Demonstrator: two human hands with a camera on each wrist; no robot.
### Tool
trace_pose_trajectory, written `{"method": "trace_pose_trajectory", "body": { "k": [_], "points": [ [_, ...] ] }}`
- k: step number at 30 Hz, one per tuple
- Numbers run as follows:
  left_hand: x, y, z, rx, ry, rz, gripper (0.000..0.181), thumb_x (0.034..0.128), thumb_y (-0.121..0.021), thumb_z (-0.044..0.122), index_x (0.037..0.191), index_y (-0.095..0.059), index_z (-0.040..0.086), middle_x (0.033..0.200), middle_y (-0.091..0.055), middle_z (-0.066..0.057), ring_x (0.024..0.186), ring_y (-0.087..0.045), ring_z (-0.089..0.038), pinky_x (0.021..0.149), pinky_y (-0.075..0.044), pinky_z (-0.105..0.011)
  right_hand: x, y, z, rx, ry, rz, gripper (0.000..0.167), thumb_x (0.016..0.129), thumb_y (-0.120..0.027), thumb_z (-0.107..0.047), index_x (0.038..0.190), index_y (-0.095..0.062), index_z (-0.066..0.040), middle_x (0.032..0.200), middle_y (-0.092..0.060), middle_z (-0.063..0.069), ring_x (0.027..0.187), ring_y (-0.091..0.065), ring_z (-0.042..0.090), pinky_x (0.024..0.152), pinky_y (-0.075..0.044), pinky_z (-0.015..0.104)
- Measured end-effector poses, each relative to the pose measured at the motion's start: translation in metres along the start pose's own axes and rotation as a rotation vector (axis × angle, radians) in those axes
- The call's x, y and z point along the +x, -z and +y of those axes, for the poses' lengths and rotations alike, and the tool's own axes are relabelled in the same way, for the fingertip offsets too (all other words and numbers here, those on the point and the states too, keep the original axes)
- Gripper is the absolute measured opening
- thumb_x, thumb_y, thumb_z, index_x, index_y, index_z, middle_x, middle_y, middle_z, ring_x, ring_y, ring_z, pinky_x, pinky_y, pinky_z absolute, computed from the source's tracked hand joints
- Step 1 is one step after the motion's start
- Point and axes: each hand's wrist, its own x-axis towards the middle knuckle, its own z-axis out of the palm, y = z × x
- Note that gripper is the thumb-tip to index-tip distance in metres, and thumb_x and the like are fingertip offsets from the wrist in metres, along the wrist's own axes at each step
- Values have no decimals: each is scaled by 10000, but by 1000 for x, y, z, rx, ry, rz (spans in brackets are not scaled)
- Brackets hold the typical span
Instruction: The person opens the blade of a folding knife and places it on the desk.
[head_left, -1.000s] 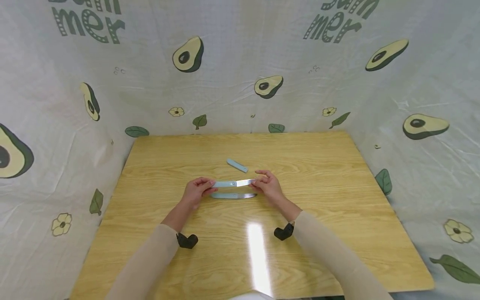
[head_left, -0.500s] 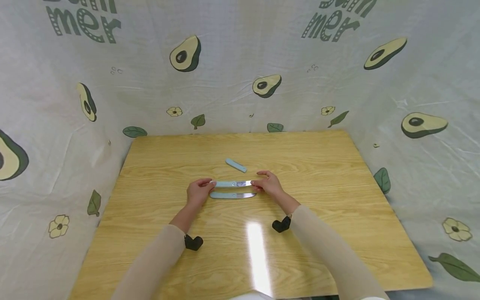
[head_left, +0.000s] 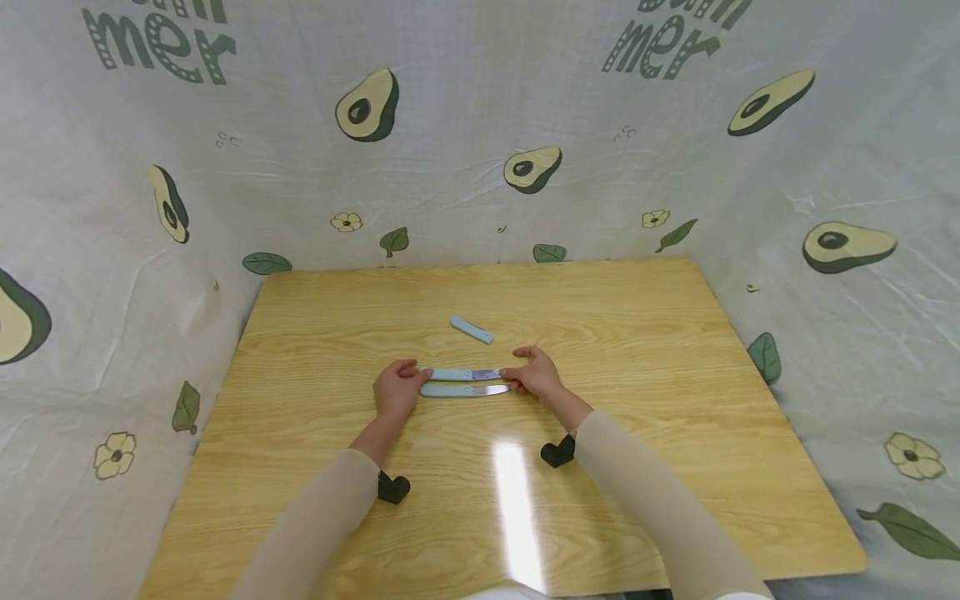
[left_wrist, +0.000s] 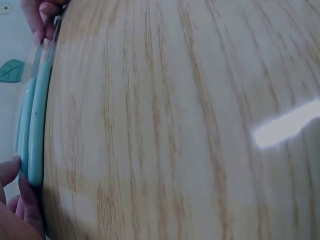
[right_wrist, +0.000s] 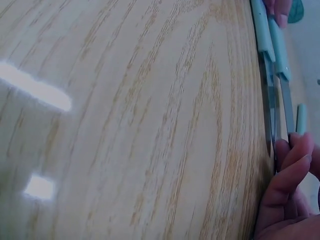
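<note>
Two knives with light blue handles and metal blades lie side by side, blades to the right. My left hand (head_left: pixel 397 390) pinches the handle end of the far knife (head_left: pixel 450 374). At that knife's blade tip, my right hand (head_left: pixel 538 372) grips between thumb and fingers. The near knife (head_left: pixel 447 390) rests on the table just in front, a narrow gap between the two in the head view. In the right wrist view the held knife (right_wrist: pixel 280 55) appears slightly above the near knife (right_wrist: pixel 262 30); whether it touches the table I cannot tell.
Behind the knives, a light blue handle-shaped piece (head_left: pixel 472 329) lies slanted, with no blade showing. The wooden table (head_left: pixel 637 333) is enclosed at the back and sides by a hanging cloth (head_left: pixel 450 183) printed with avocados. Light glares off the table's front part.
Both hands have brought the far knife nearer to me, down beside the near knife, and the gap has narrowed. The near knife and the back piece have stayed put.
</note>
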Motion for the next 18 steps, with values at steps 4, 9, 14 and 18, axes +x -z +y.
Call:
{"method": "trace_pose_trajectory", "body": {
  "k": [4,9,14,18],
  "points": [
    [-3,0,2,6,-15,8,365,822,-779,279,1113,-695,76,977,-710,-91,906,-654,-218,782,-580,-338,0,0,0,-6,-3,15,537,823,-773,-110,1281,-494,-79,600,-644,-4,463,-549,81,449,-454,193],
    [-2,0,1,6,-30,30,327,817,-786,248,1071,-703,59,936,-703,-94,872,-648,-215,722,-573,-294,2,-2,-1,-15,1,35,532,804,-790,-103,1247,-498,-60,600,-655,8,443,-550,84,433,-468,195],
    [0,-1,1,14,-29,27,330,814,-789,239,1071,-701,51,940,-701,-105,886,-647,-227,715,-571,-288,3,-3,-1,-44,3,43,509,788,-805,-109,1198,-508,-59,605,-667,20,437,-560,90,421,-477,195],
    [2,2,3,28,-22,-5,335,812,-791,236,1071,-699,44,954,-704,-117,903,-646,-233,723,-570,-289,4,-2,0,-88,10,39,481,780,-814,-124,1150,-515,-57,613,-659,30,441,-566,91,419,-482,194]
  ]
}}
